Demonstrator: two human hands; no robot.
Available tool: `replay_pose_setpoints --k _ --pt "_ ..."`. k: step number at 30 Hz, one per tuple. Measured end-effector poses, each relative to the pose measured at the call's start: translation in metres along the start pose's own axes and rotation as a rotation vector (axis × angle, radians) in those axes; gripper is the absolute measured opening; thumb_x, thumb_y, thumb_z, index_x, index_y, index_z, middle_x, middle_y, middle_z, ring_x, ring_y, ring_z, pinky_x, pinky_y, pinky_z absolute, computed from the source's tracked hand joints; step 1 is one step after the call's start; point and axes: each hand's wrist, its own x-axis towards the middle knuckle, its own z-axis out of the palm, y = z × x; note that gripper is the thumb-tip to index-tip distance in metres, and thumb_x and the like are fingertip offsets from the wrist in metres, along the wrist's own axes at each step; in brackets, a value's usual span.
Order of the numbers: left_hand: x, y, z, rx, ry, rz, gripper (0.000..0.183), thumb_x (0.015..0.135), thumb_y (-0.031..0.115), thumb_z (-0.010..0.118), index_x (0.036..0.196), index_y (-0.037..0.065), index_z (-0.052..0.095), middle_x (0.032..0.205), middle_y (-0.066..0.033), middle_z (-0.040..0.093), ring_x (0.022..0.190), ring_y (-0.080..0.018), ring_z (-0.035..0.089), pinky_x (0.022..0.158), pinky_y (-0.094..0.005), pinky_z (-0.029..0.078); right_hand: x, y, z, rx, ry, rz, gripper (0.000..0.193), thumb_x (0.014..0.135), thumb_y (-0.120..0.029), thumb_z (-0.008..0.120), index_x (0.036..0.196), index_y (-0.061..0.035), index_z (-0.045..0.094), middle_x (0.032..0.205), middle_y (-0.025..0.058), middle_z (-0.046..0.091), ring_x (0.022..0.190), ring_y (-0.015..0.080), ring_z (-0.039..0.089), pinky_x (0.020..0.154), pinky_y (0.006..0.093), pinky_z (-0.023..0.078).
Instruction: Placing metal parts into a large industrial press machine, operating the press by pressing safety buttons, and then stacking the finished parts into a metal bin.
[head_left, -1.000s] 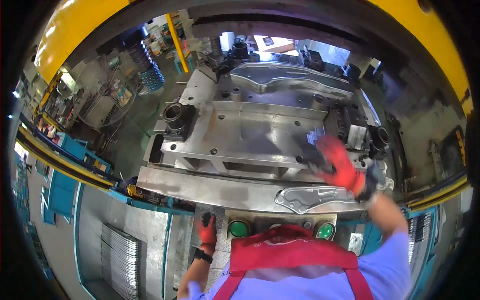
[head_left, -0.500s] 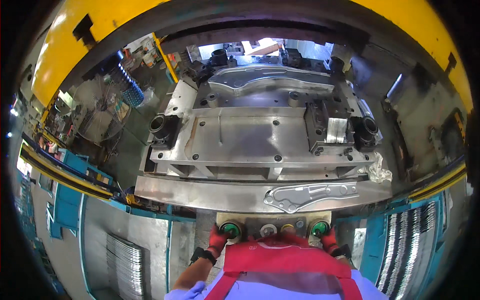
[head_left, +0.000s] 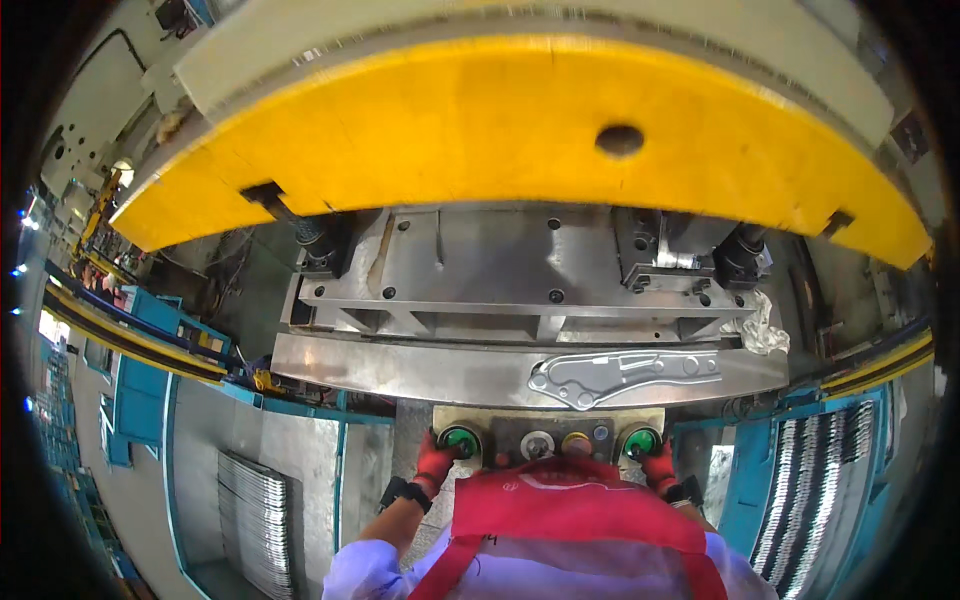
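My left hand (head_left: 434,466), in a red glove, closes round the outer side of a round dark guard, its thumb side at the green push button (head_left: 461,441) inside. On the other side of the same control box (head_left: 515,418), my right hand (head_left: 657,469), also red-gloved, closes at the second green push button (head_left: 641,443). Some fingers of both hands are hidden by the guards. Just beyond the box, a grey stamped metal panel (head_left: 630,375) lies on the steel ledge (head_left: 420,372). The yellow press ram (head_left: 480,125) is down over the die (head_left: 490,260), hiding its far part.
Stacked metal parts stand in a teal-edged bin at left (head_left: 255,515) and in long rows in a teal rack at right (head_left: 815,490). A crumpled pale rag (head_left: 765,325) sits at the die's right corner. Yellow-and-black rails (head_left: 140,335) flank the press.
The yellow ram has come down from above and now covers the far half of the die and the panel there. Both hands stay at the green buttons.
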Motion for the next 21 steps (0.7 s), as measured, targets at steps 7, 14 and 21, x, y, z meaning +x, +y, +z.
replay_pose_setpoints --k 7,14,21 --pt "0.013 -0.027 -0.006 0.052 -0.024 0.114 0.061 0.072 -0.003 0.063 0.126 0.009 0.038 0.107 -0.0077 0.055 0.094 -0.0177 0.054 0.077 -0.0314 0.047 0.016 0.034 -0.01 -0.192 0.039 0.074 0.086 0.065 -0.013 0.077 0.134 0.0021 0.028 0.116 0.0175 0.052 0.104 0.0257 0.054 0.088 0.0366 0.045" --pt "0.015 -0.022 -0.005 -0.116 -0.119 0.165 0.052 0.07 -0.003 0.062 0.119 0.005 0.045 0.103 -0.0068 0.059 0.086 -0.0161 0.058 0.072 -0.0281 0.048 -0.005 -0.082 -0.02 -0.82 -0.318 -0.008 0.059 0.073 -0.042 0.069 0.114 -0.0028 0.054 0.109 0.0188 0.059 0.101 0.0297 0.057 0.086 0.0384 0.044" --pt "0.011 -0.019 -0.007 0.064 -0.075 0.192 0.05 0.073 0.002 0.066 0.118 0.005 0.045 0.103 -0.007 0.059 0.089 -0.0167 0.058 0.076 -0.0291 0.048 0.029 -0.206 0.008 -0.949 -0.233 -0.651 0.072 0.066 -0.041 0.071 0.123 -0.0045 0.047 0.119 0.0179 0.051 0.113 0.0336 0.046 0.096 0.0415 0.036"
